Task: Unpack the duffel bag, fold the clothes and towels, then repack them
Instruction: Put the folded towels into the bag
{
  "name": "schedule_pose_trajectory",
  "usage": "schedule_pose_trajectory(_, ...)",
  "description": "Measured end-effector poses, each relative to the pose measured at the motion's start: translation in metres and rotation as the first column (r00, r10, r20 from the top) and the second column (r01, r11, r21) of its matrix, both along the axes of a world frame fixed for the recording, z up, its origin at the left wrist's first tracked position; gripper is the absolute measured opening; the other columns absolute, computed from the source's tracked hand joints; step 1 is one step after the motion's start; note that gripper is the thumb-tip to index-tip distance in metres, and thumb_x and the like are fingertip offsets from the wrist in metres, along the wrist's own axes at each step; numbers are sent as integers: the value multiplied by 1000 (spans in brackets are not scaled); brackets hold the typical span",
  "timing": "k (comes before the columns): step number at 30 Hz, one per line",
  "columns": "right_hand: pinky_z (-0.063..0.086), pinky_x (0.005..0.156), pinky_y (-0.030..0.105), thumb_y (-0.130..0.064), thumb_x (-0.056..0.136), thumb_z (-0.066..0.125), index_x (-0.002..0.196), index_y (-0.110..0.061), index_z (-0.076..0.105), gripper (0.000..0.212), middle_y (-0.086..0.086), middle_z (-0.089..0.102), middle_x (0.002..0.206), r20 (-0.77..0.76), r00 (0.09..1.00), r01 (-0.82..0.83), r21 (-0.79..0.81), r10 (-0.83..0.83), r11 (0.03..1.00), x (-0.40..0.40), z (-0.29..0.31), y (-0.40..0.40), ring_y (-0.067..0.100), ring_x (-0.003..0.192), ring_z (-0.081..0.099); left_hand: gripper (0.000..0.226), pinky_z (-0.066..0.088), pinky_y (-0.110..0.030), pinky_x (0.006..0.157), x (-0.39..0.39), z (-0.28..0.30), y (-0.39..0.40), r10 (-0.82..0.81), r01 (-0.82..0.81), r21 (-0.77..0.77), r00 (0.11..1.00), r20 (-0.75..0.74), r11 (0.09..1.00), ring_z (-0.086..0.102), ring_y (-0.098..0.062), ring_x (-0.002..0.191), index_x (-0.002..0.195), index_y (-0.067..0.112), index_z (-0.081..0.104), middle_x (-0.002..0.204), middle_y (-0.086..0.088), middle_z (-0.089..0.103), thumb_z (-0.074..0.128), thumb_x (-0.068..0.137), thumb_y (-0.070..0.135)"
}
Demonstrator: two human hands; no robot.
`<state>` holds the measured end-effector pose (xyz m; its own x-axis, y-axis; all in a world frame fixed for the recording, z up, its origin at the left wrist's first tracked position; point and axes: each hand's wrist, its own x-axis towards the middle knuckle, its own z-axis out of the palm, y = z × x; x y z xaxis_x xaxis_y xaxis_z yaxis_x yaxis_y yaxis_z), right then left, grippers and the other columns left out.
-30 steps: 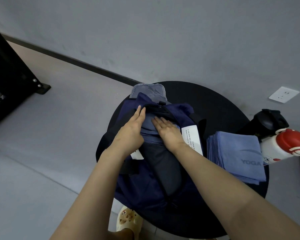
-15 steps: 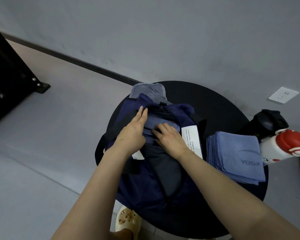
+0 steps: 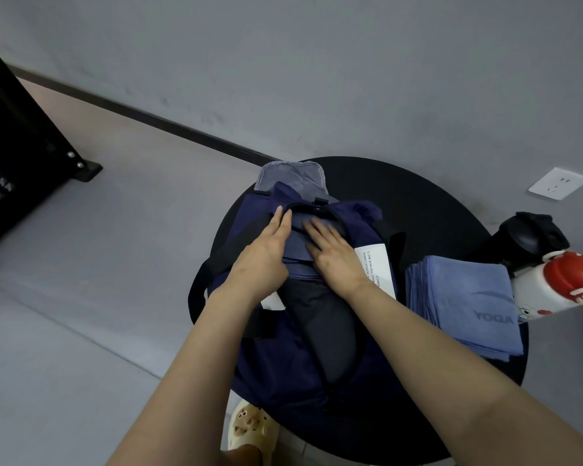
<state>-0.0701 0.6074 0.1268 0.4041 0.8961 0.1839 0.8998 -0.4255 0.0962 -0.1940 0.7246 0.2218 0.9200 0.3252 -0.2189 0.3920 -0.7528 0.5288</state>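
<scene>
Left hand [image 3: 261, 255] and right hand [image 3: 334, 252], fingers straight and flat, press side by side on a blue folded cloth [image 3: 298, 243] inside the open navy duffel bag [image 3: 297, 391]; folded blue towels [image 3: 465, 304] lie right of the right hand.

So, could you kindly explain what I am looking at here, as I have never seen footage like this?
There is no machine: a person wears a camera on the head, looking down at their own bare hands. On a round black table lies an open navy duffel bag. The left hand and right hand press flat on blue folded cloth in its opening; neither has a grip on anything. Beside the bag lie a folded blue towel marked YOGA, a black bottle and a red-capped bottle.
</scene>
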Motion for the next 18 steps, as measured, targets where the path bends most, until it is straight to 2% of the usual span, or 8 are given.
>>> schedule_pose_trajectory(3, 46, 95, 47, -5, 61, 85, 98, -1, 73, 39, 17, 58, 130, -60, 996, -57, 31, 59, 998, 0, -3, -9, 34, 118, 58, 91, 48, -37, 90, 0, 0, -1, 1, -1, -12, 1000, -1, 1000, 46, -27, 125, 152, 24, 1, 159, 12, -8, 40, 79, -13)
schedule_pose_trajectory(5, 51, 93, 44, -5, 64, 83, 105, 0, 70, 43, 17, 56, 132, -152, 987, -63, -32, 58, 997, 1, -4, -14, 33, 117, 58, 91, 48, -38, 89, 0, 0, -1, -3, 3, -12, 1000, 2, 1000, 46, -28, 124, 152, 24, 1, 159, 12, -8, 39, 78, -13)
schedule_pose_trajectory(6, 48, 99, 39, -8, 74, 77, 117, 1, 64, 46, 16, 50, 140, -231, 972, -69, -82, 49, 994, 0, -3, -15, 31, 124, 53, 91, 48, -38, 89, -1, 0, -1, -4, 4, -11, 1000, 4, 1000, 46, -28, 124, 152, 24, 1, 159, 12, -8, 39, 78, -13)
schedule_pose_trajectory(8, 29, 112, 30, -28, 95, 55, 137, -4, 47, 49, 9, 32, 153, -345, 938, -54, -176, -10, 983, -2, 1, -17, 22, 139, 34, 90, 48, -37, 88, -1, 0, -2, -5, 5, -7, 1000, 5, 1000, 47, -27, 124, 152, 24, 1, 159, 12, -9, 40, 79, -12)
schedule_pose_trajectory(9, 23, 113, 27, -36, 99, 46, 139, -7, 46, 50, 6, 30, 154, -407, 912, -26, -167, -45, 986, -3, 5, -16, 19, 141, 29, 90, 48, -36, 87, -1, 0, -2, -6, 6, -6, 1000, 4, 1000, 47, -27, 123, 152, 24, 1, 159, 12, -9, 40, 80, -12)
schedule_pose_trajectory(12, 15, 113, 22, -34, 103, 34, 136, -11, 51, 44, 4, 32, 153, -464, 880, 81, -65, -102, 995, -2, 12, -8, 17, 143, 25, 89, 47, -34, 87, 0, -1, -2, -5, 6, -6, 1000, 3, 1000, 48, -25, 123, 152, 24, 1, 159, 12, -9, 40, 80, -12)
schedule_pose_trajectory(15, 4, 117, 32, -34, 103, 33, 148, -18, 31, 48, 3, 13, 160, -369, 920, 99, -104, -131, 990, 3, 7, 5, 19, 147, 7, 90, 46, -38, 93, 1, -1, -4, -13, 13, -11, 1000, 11, 1000, 45, -27, 126, 152, 23, 1, 159, 11, -8, 40, 80, -13)
schedule_pose_trajectory(18, 0, 116, 50, -48, 96, 42, 153, -25, 5, 71, -1, -10, 160, -419, 873, 167, -222, -249, 961, 8, 3, 19, 23, 147, -13, 89, 44, -39, 98, 2, 1, -6, -3, 4, -35, 1000, 31, 999, 42, -26, 130, 152, 23, 1, 159, 11, -8, 40, 81, -12)
